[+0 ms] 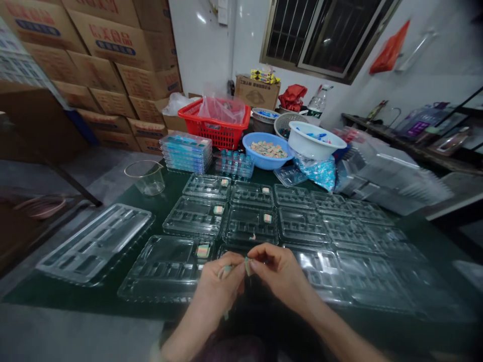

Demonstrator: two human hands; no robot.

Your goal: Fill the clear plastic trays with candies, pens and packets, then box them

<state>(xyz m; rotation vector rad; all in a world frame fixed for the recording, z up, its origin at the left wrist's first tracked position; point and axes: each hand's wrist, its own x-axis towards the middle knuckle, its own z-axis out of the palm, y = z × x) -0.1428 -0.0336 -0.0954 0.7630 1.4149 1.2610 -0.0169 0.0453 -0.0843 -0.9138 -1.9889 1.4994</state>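
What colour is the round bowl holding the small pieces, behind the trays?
The bowl is light blue; the head view shows it best.

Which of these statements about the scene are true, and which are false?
1. The left hand and right hand are held above clear plastic trays. True.
2. The blue bowl holds small pastel pieces. True.
3. The red basket holds a white bowl. False: a clear plastic bag sits in it; the white bowl stands right of the blue bowl.
4. The stacked cardboard boxes stand on the green table. False: they stand beyond it, to the left.
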